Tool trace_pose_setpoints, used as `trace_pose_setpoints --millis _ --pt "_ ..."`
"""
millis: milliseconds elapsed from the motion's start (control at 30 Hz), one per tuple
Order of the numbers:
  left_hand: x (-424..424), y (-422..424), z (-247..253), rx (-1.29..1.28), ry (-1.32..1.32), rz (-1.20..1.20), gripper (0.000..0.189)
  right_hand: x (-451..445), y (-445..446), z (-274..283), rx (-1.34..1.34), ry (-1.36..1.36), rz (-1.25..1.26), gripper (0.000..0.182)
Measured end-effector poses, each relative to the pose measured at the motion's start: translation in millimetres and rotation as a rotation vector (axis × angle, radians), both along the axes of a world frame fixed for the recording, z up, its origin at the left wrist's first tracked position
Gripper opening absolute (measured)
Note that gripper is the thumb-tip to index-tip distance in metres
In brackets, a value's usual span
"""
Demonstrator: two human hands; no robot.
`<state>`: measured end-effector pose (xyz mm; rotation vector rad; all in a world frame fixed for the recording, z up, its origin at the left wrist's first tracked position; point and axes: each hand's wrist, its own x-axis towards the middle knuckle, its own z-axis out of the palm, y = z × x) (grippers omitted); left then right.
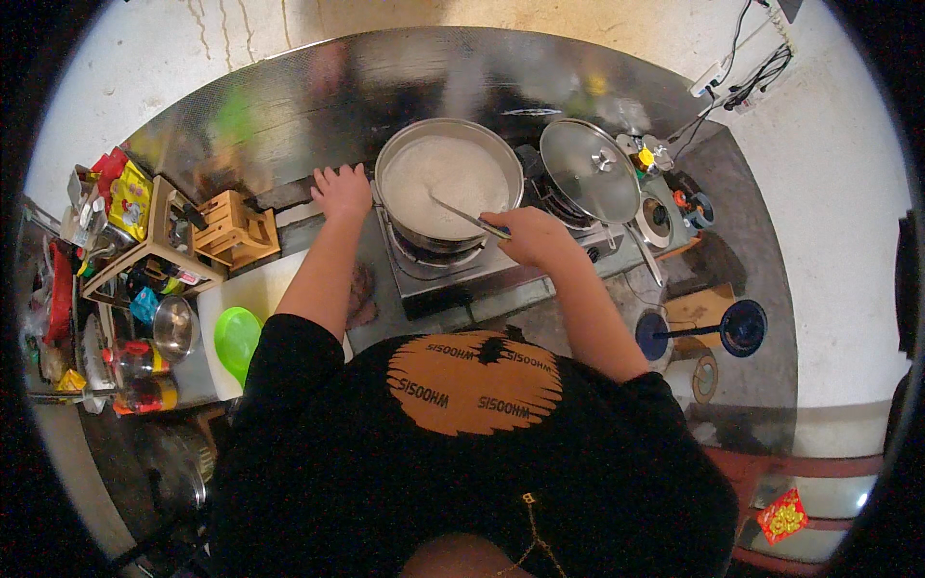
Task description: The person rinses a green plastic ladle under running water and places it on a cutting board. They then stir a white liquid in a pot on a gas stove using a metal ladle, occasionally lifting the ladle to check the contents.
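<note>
A wide metal pot stands on the left burner of a gas stove. Pale, whitish liquid with a foamy-looking surface fills much of it. My right hand grips the handle of a metal utensil, which slants down into the liquid; its lower end is submerged, so I cannot tell whether it is a spoon or a ladle. Just left of the pot, my left hand is empty with its fingers spread, over the ledge at the back of the counter. Whether it touches the pot's side is unclear.
A glass lid leans over the right burner. Rightward are seasoning jars and a blue-ended stand. To the left are a wooden holder, a rack, a steel bowl, bottles and a green scoop.
</note>
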<state>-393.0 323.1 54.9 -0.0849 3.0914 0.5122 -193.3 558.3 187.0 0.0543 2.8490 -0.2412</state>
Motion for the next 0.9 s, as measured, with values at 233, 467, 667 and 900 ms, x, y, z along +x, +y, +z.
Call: trace_pose_setpoints --millis 233,467,667,900 --pt "-1 0 -4 -0.013 0.025 -0.011 0.053 15 21 14 -0.009 -0.007 0.087 0.052" --pt "-1 2 -5 -0.016 0.025 0.01 0.051 25 31 40 0.051 0.014 0.08 0.052" --pt "2 1 -5 0.005 0.059 0.048 0.051 36 46 35 -0.034 0.128 0.016 0.048" --pt "2 4 -13 0.052 0.145 0.095 0.052 58 74 17 -0.265 0.269 -0.11 0.049"
